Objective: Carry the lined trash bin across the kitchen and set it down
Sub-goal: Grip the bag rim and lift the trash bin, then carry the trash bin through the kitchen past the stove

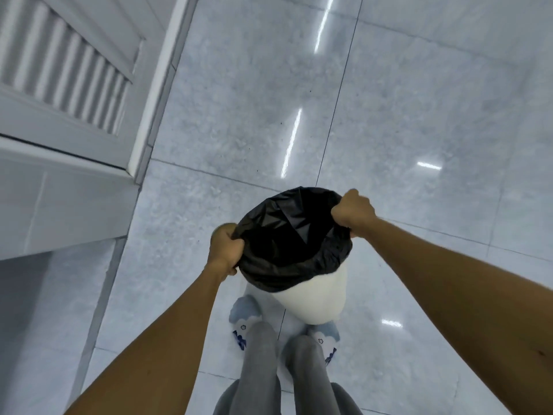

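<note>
Both-handed grip: left hand (225, 250) fisted on the left rim of the bin (314, 298), right hand (354, 211) fisted on the far-right rim, each one clamped over the black liner (287, 235) where it folds over the edge. Fingers curl inward, thumbs hidden, so how much plastic versus hard rim each fist has I cannot tell.

Bin hangs in front of the person, mouth tilted toward the camera, base near the feet. Looks lifted off the floor (419, 115), though the base is partly hidden behind the knees, so contact is not certain.

Doing the step well, my read: keep both fists pinching rim through the liner, not liner alone, or the bag may slip off or tear. Level the mouth, hold the base away from the legs (260, 354) so a stride does not knock it. Glossy tile looks slick; short steps in those slippers (244, 313). Cabinet (68, 121) stands close on the left, so keep to the open right side. When setting down, lower straight, base flat first, then let go.

Bin look: white, smooth, round, tapering to a narrower rounded base. Liner is black, thin, crinkled, overhanging the rim in a loose band down the outside wall. Inside reads dark; contents not visible.
</note>
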{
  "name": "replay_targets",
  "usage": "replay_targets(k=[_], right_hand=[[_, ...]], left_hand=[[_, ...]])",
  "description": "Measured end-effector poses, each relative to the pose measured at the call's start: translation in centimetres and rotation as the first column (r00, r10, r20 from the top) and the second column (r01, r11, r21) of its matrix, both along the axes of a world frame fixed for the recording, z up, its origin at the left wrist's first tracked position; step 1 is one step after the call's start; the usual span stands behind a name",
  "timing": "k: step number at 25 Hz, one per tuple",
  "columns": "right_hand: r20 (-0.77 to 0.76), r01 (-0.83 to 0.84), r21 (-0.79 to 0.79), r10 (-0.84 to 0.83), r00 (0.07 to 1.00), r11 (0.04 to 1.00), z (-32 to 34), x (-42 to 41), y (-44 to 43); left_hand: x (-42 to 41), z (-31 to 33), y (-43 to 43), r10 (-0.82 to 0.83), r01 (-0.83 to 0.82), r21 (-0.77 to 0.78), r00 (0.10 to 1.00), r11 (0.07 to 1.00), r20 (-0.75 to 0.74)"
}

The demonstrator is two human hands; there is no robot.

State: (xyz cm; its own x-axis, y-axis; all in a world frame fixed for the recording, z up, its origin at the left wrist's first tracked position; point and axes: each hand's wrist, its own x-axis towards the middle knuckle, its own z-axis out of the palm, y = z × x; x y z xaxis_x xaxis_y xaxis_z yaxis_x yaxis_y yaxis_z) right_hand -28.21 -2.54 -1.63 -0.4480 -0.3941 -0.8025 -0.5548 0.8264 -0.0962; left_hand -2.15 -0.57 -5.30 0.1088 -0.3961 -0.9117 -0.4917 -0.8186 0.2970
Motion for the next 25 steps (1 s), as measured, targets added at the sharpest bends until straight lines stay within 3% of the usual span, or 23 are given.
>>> replay_targets(k=[4, 7, 12, 16, 20, 25], right_hand=[[-0.013, 0.062, -0.164, -0.065, 0.998, 0.985, 9.7, 0.3, 1.1], [-0.045, 0.151, -0.290, -0.171, 0.984, 0.945, 20.9, 0.3, 1.1], [-0.059, 0.178, -0.454, -0.228, 0.972, 0.873, 42.3, -2.0, -0.2], [-0.077, 0.189, -0.602, -0.292, 0.953, 0.776, 54.8, -4.2, -1.6], [-0.124, 0.189, -0.679, -0.365, 0.923, 0.709, 64.0, -6.2, -1.0], [-0.139, 0.187, -0.715, -0.398, 0.907, 0.673, 69.7, -8.2, 0.4]], left_hand=[[-0.1, 10.7, -2.3, -0.126, 0.162, -0.209, 0.976, 0.964, 0.176], [-0.8, 22.1, -4.9, -0.242, 0.328, -0.370, 0.935, 0.869, 0.261], [-3.1, 44.8, -9.3, -0.335, 0.444, -0.554, 0.896, 0.704, 0.292], [-5.4, 57.8, -12.1, -0.347, 0.447, -0.669, 0.892, 0.594, 0.288], [-7.7, 67.0, -12.5, -0.343, 0.426, -0.741, 0.898, 0.520, 0.276], [-9.7, 72.8, -11.8, -0.368, 0.422, -0.743, 0.895, 0.520, 0.252]])
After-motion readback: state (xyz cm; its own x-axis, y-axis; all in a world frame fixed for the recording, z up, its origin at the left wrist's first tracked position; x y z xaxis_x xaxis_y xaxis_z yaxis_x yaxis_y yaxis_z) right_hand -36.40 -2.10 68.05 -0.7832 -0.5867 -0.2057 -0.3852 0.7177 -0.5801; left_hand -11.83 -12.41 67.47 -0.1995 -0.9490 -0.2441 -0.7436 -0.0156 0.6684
